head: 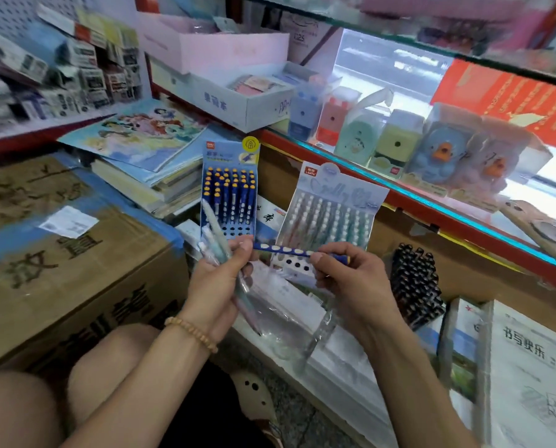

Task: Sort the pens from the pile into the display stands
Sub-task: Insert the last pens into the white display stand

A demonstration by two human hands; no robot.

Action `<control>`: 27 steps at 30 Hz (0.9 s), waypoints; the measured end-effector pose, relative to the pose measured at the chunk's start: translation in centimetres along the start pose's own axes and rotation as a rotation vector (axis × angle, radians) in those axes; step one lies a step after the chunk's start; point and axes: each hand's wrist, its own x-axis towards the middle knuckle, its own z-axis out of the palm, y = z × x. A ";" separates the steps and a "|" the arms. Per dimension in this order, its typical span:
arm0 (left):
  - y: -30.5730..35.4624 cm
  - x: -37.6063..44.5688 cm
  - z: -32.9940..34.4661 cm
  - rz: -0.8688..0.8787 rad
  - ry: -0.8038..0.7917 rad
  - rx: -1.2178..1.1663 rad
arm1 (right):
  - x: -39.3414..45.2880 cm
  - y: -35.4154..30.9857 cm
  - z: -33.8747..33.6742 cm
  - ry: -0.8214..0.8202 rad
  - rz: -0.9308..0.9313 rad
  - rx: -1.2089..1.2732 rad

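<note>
Pens fill two card-backed display stands propped against the front of a glass showcase (432, 202): a blue stand (229, 195) on the left, with dark blue, yellow-capped pens standing in its upper rows and open holes along its bottom rows, and a pale stand (331, 215) just to its right, packed with whitish and green pens. The left hand (220, 279), a beaded bracelet (191, 333) at its wrist, grips a small bundle of pale pens (217, 240) that sticks up in front of the blue stand; how many it holds is hard to tell through the blur. The right hand (351, 276) pinches a dark blue pen (289, 251) with white oval dimples, held level between the two hands, its far end touching the left thumb. A black tray of dark pens (415, 282) sits to the right of the right hand. A taped cardboard box (60, 253) stands on the left.
</note>
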 end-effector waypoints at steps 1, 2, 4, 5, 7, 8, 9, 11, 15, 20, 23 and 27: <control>0.6 0.4 -0.7 0.009 0.024 0.009 | 0.4 -0.1 0.7 -0.001 0.013 0.065; 1.1 0.7 -1.3 0.014 0.039 0.036 | 0.7 -0.3 1.4 -0.010 0.023 0.127; 1.9 1.5 -2.5 0.016 0.046 0.140 | 1.5 -0.7 2.8 -0.058 0.012 0.229; 2.3 1.8 -2.9 0.014 0.041 0.189 | 1.9 -0.9 3.5 -0.078 -0.007 0.242; 3.0 2.7 -3.7 0.025 0.019 0.262 | 3.2 -1.0 4.9 -0.078 -0.080 0.145; 3.3 3.2 -4.3 0.038 0.013 0.294 | 3.9 -1.1 5.6 -0.057 -0.127 0.064; 3.6 3.7 -4.9 0.044 0.016 0.312 | 4.9 -1.0 6.3 -0.025 -0.182 -0.016; 4.1 4.6 -6.1 0.038 0.048 0.299 | 7.0 -0.5 7.7 0.020 -0.283 -0.157; 4.7 5.3 -7.1 -0.007 0.094 0.217 | 11.5 1.9 10.2 0.051 -0.412 -0.438; 5.1 5.7 -7.3 0.006 0.052 0.244 | 14.6 4.4 12.3 0.103 -0.470 -0.668; 5.4 5.9 -7.5 0.032 0.067 0.248 | 15.8 5.4 13.1 0.091 -0.465 -0.732; 5.7 6.2 -7.6 0.103 0.101 0.304 | 16.8 6.7 13.6 0.037 -0.424 -0.755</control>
